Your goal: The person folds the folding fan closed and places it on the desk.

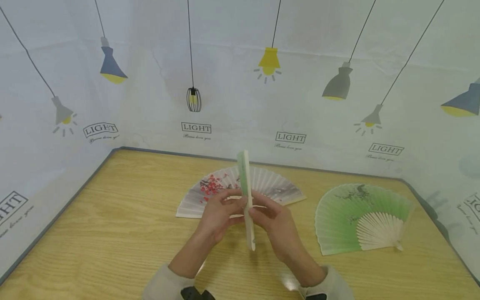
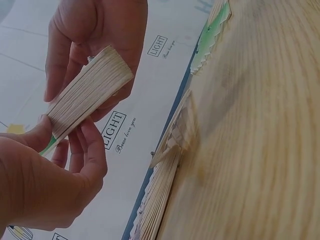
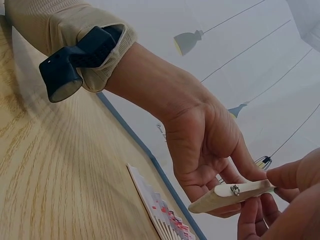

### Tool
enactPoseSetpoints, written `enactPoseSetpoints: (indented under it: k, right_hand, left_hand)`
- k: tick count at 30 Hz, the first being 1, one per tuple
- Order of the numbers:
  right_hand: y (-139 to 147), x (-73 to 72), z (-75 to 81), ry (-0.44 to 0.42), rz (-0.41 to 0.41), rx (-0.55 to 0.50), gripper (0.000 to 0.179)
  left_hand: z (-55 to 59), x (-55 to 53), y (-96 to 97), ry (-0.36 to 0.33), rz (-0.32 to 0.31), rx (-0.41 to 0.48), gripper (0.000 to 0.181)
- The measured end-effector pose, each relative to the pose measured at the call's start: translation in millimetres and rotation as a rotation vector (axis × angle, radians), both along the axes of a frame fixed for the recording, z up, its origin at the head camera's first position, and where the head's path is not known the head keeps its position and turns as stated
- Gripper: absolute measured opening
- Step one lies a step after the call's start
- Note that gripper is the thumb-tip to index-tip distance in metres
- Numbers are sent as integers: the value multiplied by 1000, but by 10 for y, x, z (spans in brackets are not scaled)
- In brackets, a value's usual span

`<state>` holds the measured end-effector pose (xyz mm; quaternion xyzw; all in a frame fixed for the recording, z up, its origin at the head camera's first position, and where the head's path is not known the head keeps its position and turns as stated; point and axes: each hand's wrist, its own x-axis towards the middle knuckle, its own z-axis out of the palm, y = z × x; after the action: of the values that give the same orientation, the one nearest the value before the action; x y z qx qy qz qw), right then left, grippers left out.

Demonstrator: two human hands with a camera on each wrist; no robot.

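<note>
A folded hand fan with pale wooden ribs and a strip of green cloth stands nearly upright in front of me, held above the table. My left hand pinches it between thumb and fingers from the left. From the other side my right hand grips it the same way, thumb toward me. In the left wrist view the stacked ribs of the folded fan lie tightly together. The right wrist view shows a metal rivet near its rounded end. Behind the hands lies a spread white fan with red blossoms, partly hidden.
A spread green fan with a dark painted branch lies to the right on the wooden table. White cloth walls printed with lamps rise along the table's back and sides.
</note>
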<state>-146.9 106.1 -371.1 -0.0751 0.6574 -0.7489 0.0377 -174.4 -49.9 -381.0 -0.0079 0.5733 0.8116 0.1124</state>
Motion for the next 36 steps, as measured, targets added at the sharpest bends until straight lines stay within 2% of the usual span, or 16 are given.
enactPoseSetpoints:
  k: [10, 18, 22, 26, 30, 36]
  right_hand:
    - [-25, -14, 25, 21, 15, -14, 41]
    - [-154, -9, 35, -4, 6, -27, 45]
    - [-339, -31, -13, -10, 48, -89, 43]
    - [-632, -61, -85, -34, 124, -185, 42]
    - [-1005, -102, -124, -71, 169, -234, 42]
    - [-1542, -241, -199, -170, 179, -339, 45]
  left_hand:
    - [58, 13, -36, 6, 22, 19, 33]
    - [68, 5, -243, 22, 63, -30, 32]
    - [36, -10, -459, 20, 93, -83, 31]
    - [17, -63, -770, -1, 138, -182, 33]
    - [64, -160, -1152, -36, 158, -318, 38]
    - [90, -347, -1635, -76, 177, -491, 44]
